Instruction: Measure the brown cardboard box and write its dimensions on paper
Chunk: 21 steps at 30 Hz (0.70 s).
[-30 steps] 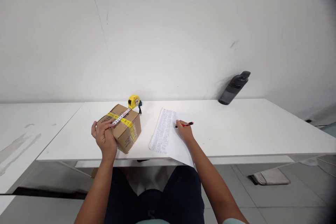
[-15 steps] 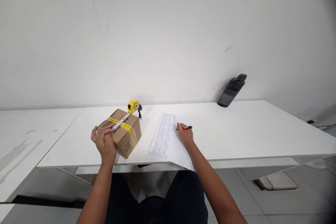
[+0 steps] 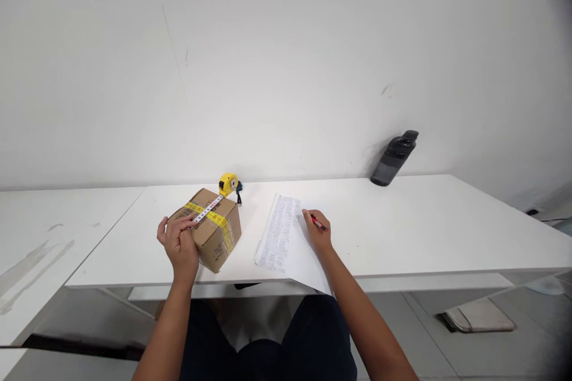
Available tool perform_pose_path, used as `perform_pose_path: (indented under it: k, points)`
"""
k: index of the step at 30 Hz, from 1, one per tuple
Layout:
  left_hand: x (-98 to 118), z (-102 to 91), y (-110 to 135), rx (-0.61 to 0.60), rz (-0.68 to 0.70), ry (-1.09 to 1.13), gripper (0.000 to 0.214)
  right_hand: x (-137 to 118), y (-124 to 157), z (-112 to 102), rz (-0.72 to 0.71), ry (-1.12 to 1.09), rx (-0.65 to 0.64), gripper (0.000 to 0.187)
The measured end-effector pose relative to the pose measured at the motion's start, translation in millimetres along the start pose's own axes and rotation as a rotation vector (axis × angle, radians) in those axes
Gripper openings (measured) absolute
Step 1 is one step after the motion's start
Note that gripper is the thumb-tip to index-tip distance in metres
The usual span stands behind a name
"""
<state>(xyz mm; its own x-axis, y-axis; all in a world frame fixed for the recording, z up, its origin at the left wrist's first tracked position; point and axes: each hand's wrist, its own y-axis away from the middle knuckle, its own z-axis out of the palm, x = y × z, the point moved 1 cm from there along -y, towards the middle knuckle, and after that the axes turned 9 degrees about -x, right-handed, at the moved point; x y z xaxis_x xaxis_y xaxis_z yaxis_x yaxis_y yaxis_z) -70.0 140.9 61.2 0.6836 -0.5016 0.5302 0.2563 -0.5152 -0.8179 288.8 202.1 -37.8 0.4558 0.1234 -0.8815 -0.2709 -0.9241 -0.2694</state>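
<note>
A brown box [image 3: 210,229], banded with yellow tape, is pinned under the left hand's [image 3: 180,242] pressed-together fingers; a pen [image 3: 319,224] is pinched by the right hand [image 3: 318,232].

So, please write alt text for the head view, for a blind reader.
A person's left hand holds a measuring tape flat across a cardboard box on a white table, while the right hand holds a red pen on a written sheet. A dark bottle stands by the wall.

Brown cardboard box [image 3: 213,237] banded in yellow, set cornerwise; white tape blade [image 3: 208,209] stretched flat across its top; written sheet [image 3: 277,239] just right of it; red pen [image 3: 320,225] tilted at the sheet's far edge.
</note>
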Motion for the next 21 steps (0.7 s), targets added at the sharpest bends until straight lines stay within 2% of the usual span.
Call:
perform_pose_path:
  k: [3, 6, 9, 11, 13, 16, 18, 21]
  points:
    - [1, -2.1, 2, -0.002, -0.001, -0.01, 0.025, 2, 0, -1, -0.011, 0.032, 0.034, 0.047]
    - [3, -6.1, 4, -0.032, -0.023, -0.031, 0.025, 10, -2, -1, 0.115, 0.082, 0.05, 0.054]
    - [5, -9.9, 6, -0.053, -0.046, -0.038, 0.026, 12, -5, 2, 0.186, 0.08, 0.037, 0.053]
    - [5, -11.4, 7, -0.053, -0.045, -0.034, 0.027, 3, -7, 8, 0.18, 0.056, 0.008, 0.048]
    - [4, -12.0, 7, -0.055, -0.044, -0.029, 0.027, -18, -10, 19, 0.127, 0.009, -0.046, 0.045]
    - [2, -12.2, 8, -0.061, -0.049, -0.006, 0.026, -70, -18, 45, -0.019, -0.097, -0.172, 0.046]
    - [0, -13.4, 8, -0.08, -0.057, 0.02, 0.026, -111, -23, 64, -0.131, -0.217, -0.32, 0.055]
    - [-1, -18.3, 10, -0.14, -0.077, 0.063, 0.027, -161, -27, 86, -0.235, -0.442, -0.621, 0.071]
